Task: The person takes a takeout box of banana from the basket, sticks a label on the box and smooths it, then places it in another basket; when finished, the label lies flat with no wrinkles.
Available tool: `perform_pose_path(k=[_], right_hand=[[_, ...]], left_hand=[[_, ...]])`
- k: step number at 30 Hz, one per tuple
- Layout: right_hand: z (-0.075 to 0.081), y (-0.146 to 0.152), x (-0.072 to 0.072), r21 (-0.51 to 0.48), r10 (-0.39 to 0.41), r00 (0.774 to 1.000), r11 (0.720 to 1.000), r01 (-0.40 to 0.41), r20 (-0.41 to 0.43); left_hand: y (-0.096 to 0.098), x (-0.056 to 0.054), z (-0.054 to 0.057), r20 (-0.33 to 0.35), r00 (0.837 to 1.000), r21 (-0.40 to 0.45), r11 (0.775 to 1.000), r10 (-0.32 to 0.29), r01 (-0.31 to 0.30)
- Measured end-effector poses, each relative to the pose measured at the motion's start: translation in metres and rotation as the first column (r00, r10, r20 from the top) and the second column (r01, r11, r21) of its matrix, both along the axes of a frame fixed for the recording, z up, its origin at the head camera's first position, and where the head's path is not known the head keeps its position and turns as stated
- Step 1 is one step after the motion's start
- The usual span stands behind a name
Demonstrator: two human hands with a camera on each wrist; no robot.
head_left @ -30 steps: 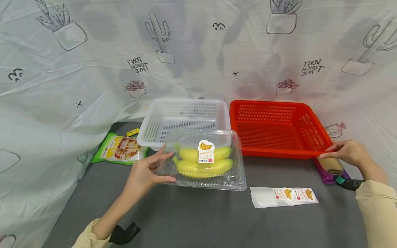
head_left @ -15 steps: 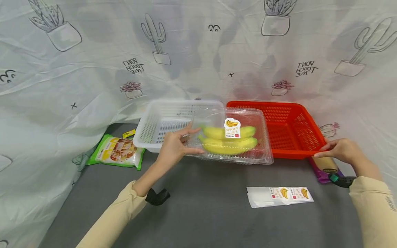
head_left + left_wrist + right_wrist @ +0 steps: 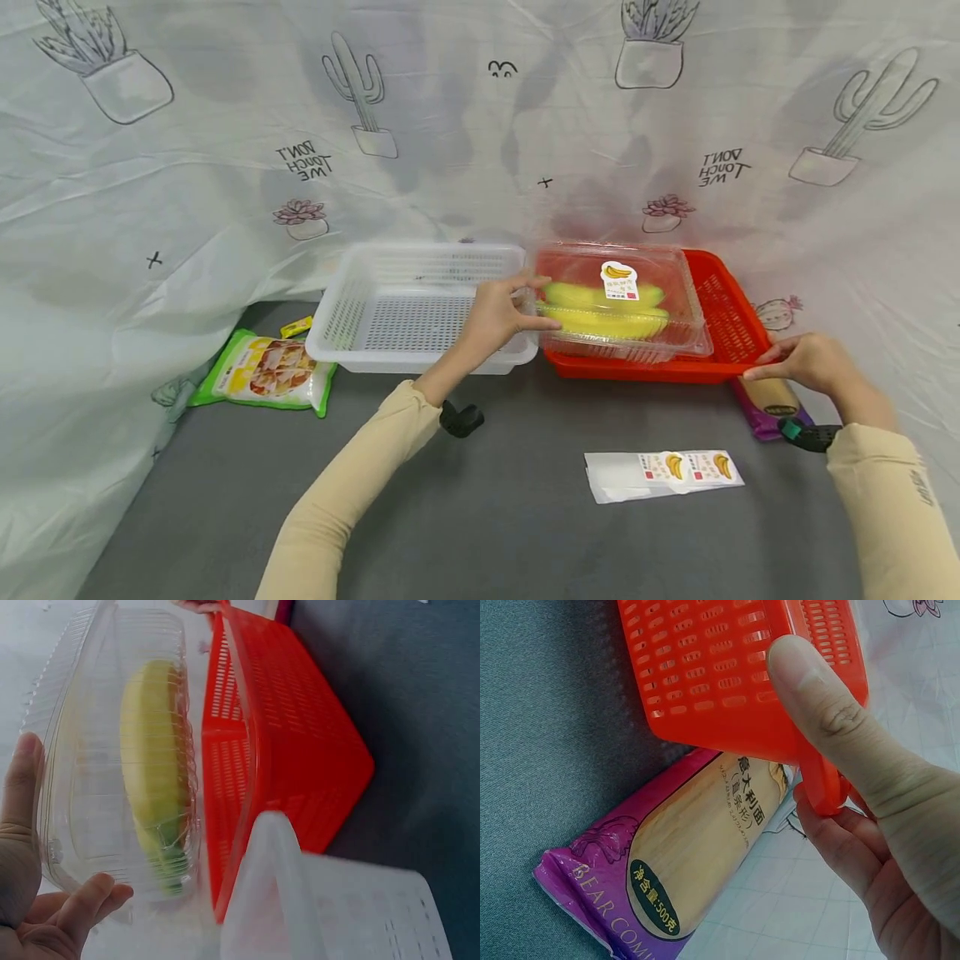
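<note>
My left hand (image 3: 498,321) grips the left end of a clear plastic clamshell box (image 3: 660,275) with bananas (image 3: 600,323) inside and a banana sticker (image 3: 619,282) on its lid. In the head view the box overlaps the red basket (image 3: 723,308); the left wrist view shows the box above the basket's rim, bananas (image 3: 154,750) visible through its wall. My right hand (image 3: 813,365) pinches the red basket's front right corner, thumb on the outside and fingers under the rim in the right wrist view. Below that corner lies a purple pasta packet (image 3: 682,855).
A white basket (image 3: 397,321) stands left of the red one. Further left lie a green-edged food bag (image 3: 270,371) and a small yellow packet (image 3: 296,327). A strip of banana stickers (image 3: 663,475) lies on the grey table (image 3: 525,508), with a patterned cloth (image 3: 450,125) behind.
My left hand has carried the banana box right and away from me, from in front of the white basket to over the red one. My right hand has stayed on the red basket's corner.
</note>
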State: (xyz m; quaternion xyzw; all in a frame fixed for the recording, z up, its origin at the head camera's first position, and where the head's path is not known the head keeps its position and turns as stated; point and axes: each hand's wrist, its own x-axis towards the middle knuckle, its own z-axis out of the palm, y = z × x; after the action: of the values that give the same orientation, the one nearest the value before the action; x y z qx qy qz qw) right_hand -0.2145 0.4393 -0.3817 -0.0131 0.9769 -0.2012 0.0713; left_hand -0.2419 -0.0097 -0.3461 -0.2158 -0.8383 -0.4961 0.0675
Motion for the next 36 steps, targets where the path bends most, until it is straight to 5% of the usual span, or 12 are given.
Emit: perform_pose_path(k=[9, 15, 25, 36], right_hand=[[0.001, -0.002, -0.002, 0.017, 0.006, 1.0, 1.0, -0.006, -0.007], [0.0, -0.003, -0.003, 0.021, 0.012, 0.999, 1.0, -0.011, -0.032], [0.002, -0.002, -0.003, 0.002, -0.014, 0.999, 1.0, 0.014, -0.032], [0.0, 0.0, -0.003, -0.002, -0.027, 0.999, 1.0, 0.027, -0.033]], left_hand=[[0.056, -0.038, -0.019, 0.014, 0.998, -0.096, 0.994, 0.062, -0.06], [0.082, -0.05, -0.042, 0.048, 0.991, -0.089, 0.989, 0.123, -0.118], [0.113, -0.047, -0.06, 0.106, 0.96, -0.11, 0.963, 0.258, -0.246], [0.126, -0.046, -0.072, 0.114, 0.949, -0.199, 0.943, 0.293, -0.268]])
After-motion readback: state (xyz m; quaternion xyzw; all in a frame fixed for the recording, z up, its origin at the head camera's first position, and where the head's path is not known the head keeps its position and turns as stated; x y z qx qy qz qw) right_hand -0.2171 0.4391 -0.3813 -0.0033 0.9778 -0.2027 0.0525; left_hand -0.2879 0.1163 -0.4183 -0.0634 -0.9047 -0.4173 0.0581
